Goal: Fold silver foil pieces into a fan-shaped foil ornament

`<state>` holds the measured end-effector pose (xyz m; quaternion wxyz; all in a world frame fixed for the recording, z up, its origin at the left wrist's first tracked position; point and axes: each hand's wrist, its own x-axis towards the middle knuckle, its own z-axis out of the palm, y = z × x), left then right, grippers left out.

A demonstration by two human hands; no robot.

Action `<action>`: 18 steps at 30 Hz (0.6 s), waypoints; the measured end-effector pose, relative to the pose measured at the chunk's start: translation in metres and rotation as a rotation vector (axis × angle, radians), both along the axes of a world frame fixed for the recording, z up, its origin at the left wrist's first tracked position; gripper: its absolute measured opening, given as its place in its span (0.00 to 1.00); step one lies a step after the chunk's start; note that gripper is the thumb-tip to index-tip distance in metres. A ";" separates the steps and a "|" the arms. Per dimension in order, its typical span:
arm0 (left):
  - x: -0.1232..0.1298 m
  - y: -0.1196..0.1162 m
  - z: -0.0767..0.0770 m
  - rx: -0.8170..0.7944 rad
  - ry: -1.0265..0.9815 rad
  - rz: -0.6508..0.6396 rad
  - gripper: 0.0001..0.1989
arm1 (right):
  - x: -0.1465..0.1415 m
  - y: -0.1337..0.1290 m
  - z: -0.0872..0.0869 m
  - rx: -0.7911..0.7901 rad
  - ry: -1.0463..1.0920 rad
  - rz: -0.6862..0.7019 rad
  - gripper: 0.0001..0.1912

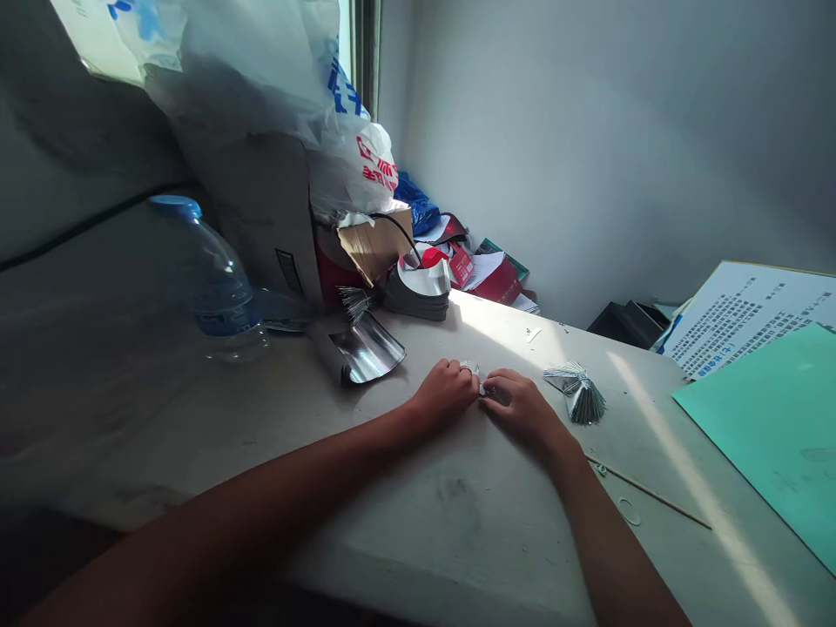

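Both hands meet over the middle of the table. My left hand (448, 388) is closed, its fingers curled around a small piece of silver foil (473, 367) that shows between the hands. My right hand (515, 402) pinches the near side of the same piece; much of the foil is hidden by fingers. Just right of my right hand lies a pleated silver foil fan (583, 399). Left of my left hand rests a curled stack of shiny silver sheets (369, 348), with a fringed silver bundle (356, 301) behind it.
A thin stick (653, 493) and a pale rubber band (629, 511) lie by my right forearm. A plastic bottle (225, 300) stands at the left. Behind are curved sheets (418, 296) and plastic bags (261, 70). A green board (771, 427) covers the right side.
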<state>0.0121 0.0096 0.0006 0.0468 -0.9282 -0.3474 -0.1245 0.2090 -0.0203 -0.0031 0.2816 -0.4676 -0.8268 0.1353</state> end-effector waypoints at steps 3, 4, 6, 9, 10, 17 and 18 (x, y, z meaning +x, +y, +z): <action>-0.005 0.005 -0.001 -0.008 -0.027 0.035 0.10 | -0.002 0.001 -0.005 0.020 0.007 0.012 0.06; -0.007 0.007 -0.001 -0.016 -0.045 0.046 0.10 | -0.001 0.003 -0.007 0.026 0.001 0.025 0.06; -0.014 0.013 -0.003 -0.043 -0.097 0.072 0.11 | 0.001 0.006 -0.011 0.044 -0.004 0.047 0.06; -0.024 0.022 -0.005 -0.104 -0.195 0.093 0.15 | 0.004 0.010 -0.015 0.063 0.006 0.059 0.05; -0.027 0.024 -0.006 -0.127 -0.225 0.087 0.16 | 0.005 0.011 -0.015 0.063 0.010 0.061 0.05; -0.035 0.030 -0.013 -0.204 -0.352 0.112 0.13 | 0.005 0.013 -0.023 0.148 0.006 0.045 0.09; -0.035 0.030 -0.013 -0.207 -0.353 0.095 0.12 | 0.005 0.014 -0.024 0.165 0.001 0.037 0.10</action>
